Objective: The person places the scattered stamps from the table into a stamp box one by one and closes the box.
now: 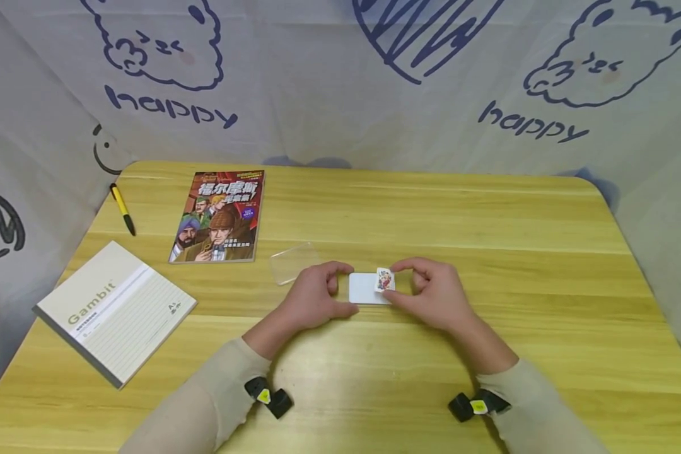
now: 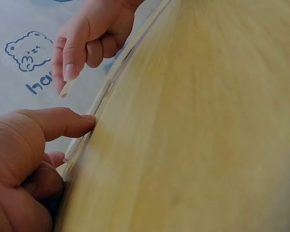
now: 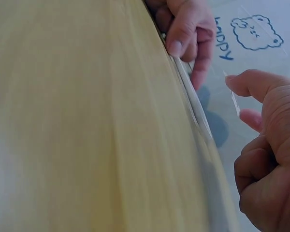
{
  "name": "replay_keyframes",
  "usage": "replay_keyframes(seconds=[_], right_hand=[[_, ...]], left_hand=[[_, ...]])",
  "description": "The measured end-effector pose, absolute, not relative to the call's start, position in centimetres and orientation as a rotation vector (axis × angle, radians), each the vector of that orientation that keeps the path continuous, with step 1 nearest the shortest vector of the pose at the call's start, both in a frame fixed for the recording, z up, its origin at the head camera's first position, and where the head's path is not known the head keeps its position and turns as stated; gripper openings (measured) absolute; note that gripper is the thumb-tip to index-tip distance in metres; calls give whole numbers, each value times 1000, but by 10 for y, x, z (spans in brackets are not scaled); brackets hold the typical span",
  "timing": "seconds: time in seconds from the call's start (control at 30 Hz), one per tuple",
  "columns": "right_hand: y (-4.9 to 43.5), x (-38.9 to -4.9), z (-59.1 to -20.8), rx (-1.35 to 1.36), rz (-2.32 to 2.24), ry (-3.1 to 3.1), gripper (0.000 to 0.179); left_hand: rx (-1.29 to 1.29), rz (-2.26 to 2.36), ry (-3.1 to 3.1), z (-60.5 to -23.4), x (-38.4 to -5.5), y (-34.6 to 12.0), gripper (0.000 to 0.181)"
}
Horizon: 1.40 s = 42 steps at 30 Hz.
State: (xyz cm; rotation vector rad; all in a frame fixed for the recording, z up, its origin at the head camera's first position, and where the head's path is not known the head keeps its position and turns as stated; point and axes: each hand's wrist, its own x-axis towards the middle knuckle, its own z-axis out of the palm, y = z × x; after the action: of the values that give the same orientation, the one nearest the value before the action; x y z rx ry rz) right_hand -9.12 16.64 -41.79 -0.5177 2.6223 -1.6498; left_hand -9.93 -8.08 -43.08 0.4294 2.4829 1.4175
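On the surface (image 1: 545, 252), the left hand's grip (image 1: 316, 295) pinches a flat white rectangular piece (image 1: 362, 289); above its right end, the right hand's grip (image 1: 436, 295) pinches an illustrated playing card (image 1: 384, 280).

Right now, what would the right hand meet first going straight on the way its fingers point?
Probably the left hand, passing over the white rectangular card pile; the right hand looks raised, but its exact height is unclear.

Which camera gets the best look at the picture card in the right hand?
The head view: it shows the printed face of the card in the right hand. Both wrist views catch it nearly edge-on, as a thin pale sliver.
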Motion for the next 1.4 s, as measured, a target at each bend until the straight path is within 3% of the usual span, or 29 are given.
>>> replay_keyframes(seconds=[1.4], right_hand=[[138, -104, -429, -448, -1378, 2621, 38]], left_hand=[[427, 1401, 2486, -432, -100, -81, 59]])
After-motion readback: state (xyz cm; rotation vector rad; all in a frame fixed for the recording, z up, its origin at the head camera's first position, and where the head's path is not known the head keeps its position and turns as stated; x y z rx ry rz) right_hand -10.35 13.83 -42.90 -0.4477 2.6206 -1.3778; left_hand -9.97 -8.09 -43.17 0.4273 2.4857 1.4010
